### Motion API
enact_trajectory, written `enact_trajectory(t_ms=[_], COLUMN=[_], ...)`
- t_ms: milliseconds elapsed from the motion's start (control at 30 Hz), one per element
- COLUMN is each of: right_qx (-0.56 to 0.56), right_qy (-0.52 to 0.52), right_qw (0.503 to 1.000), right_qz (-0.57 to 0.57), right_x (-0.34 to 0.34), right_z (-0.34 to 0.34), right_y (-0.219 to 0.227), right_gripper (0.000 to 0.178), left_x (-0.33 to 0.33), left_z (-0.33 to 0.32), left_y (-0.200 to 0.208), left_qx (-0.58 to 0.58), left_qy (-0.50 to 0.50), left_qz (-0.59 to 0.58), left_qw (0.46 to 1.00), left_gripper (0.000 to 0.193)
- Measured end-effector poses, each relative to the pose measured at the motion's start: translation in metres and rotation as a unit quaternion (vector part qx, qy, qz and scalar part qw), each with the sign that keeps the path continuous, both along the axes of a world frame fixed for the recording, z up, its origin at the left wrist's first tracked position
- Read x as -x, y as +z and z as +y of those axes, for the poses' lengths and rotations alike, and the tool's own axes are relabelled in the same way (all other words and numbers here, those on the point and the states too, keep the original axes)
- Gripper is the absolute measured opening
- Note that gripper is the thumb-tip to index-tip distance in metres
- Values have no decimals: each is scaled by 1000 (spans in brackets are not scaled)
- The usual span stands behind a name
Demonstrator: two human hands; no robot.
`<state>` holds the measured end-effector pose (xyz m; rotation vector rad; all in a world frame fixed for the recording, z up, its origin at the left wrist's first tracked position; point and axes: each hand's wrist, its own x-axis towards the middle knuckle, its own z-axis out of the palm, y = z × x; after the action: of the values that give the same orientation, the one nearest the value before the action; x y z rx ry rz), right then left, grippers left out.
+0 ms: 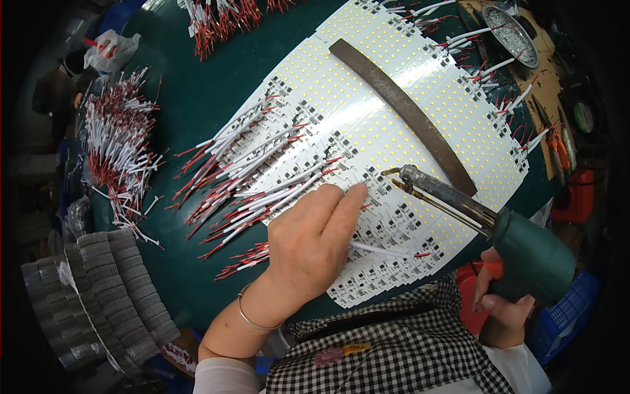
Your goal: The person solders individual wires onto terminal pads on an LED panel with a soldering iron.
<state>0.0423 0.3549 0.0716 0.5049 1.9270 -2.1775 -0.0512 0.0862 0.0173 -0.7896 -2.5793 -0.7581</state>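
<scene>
My left hand (315,233) rests on a row of white LED circuit boards (400,125), fingers pinched on a white lead wire with red ends (387,251) and fingertip pressed at a board's edge. My right hand (502,302) grips the green handle of a soldering gun (531,253). Its dark metal tip (400,176) hovers just right of my left fingertip, over the boards. Several boards to the left carry soldered white and red wires (256,177). A dark metal bar (407,111) lies across the boards.
Loose piles of white and red wires (121,151) lie at the left on the green table (197,85), more at the top. Stacks of ribbed grey parts (98,289) stand lower left. A round metal dish (510,33) sits upper right.
</scene>
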Motion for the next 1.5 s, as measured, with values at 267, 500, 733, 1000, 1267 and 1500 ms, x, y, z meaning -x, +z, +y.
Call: enact_trajectory(t_ms=[267, 500, 733, 1000, 1267, 1500], right_qx=[-16, -18, -104, -130, -50, -229], right_qy=[-20, 11, 146, 166, 32, 208], right_qw=[999, 1000, 980, 972, 996, 946], right_qz=[-20, 17, 91, 100, 60, 93], right_x=[-20, -28, -28, -21, -20, -33], right_z=[10, 10, 17, 16, 10, 28], right_y=[-1, -14, -25, -15, -10, -28], right_gripper=[64, 70, 68, 60, 63, 61], left_x=[9, 10, 8, 8, 9, 7], left_z=[-8, -4, -6, -4, -1, -2], left_y=[-9, -9, -11, -6, -7, -7], left_qx=[-89, -64, -42, -35, -31, -26], left_qy=[-70, -76, -68, -54, -63, -60], left_qz=[-79, -47, -11, -6, 15, 22], left_qw=[990, 994, 997, 998, 997, 998], left_gripper=[42, 37, 37, 36, 34, 34])
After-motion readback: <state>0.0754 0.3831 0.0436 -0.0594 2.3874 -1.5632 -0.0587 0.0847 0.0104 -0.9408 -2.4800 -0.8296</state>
